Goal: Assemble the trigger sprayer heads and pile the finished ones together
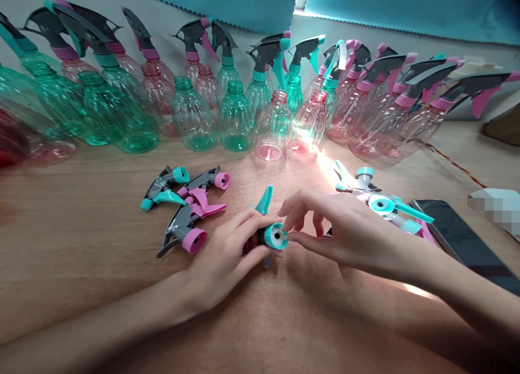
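Note:
My left hand (227,255) is wrapped round a grey and teal spray trigger head (271,229), its teal lever sticking up and its teal screw cap facing me. My right hand (345,228) pinches the rim of that teal cap with thumb and forefinger, the other fingers curled above it. Both forearms rest on the wooden table (81,266).
Loose trigger heads lie left (184,206) and right (377,198) of my hands. A row of green bottles (190,119) and pink bottles (280,128), some capped with sprayers, stands along the back. A dark phone (463,236) and a white box (495,206) lie at the right.

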### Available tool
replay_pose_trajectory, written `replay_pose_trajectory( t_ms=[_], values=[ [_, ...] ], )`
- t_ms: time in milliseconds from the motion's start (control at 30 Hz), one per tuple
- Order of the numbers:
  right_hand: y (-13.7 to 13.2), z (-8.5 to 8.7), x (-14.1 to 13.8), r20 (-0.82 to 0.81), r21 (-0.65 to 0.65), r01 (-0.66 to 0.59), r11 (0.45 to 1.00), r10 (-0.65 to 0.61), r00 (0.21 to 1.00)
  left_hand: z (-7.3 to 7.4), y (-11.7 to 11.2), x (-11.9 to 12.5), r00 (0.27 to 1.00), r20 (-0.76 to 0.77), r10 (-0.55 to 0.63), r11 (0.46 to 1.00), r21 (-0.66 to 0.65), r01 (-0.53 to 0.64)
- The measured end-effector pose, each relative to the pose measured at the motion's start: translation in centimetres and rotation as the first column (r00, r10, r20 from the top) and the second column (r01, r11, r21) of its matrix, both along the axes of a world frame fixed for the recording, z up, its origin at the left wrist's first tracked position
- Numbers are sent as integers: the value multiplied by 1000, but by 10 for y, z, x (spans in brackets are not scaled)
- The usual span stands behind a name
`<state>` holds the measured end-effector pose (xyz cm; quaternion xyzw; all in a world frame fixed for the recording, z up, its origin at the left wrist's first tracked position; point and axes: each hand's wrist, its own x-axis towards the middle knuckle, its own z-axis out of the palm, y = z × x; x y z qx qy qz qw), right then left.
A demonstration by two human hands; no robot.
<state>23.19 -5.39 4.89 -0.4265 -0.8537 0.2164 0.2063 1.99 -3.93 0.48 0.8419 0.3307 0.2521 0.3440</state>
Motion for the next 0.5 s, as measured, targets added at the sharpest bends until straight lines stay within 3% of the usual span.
replay_pose_trajectory(
  t_ms=[200, 500],
  values=[
    [-3, -1, 1, 22, 35, 25, 999, -25, 999, 0, 0, 0, 1000, -6, -16, 1000, -11, 16],
    [-2, -2, -3, 10, -12, 16, 1000, -15, 1000, -3, -1, -1, 999, -3, -35, 999, -13, 35]
  ],
)
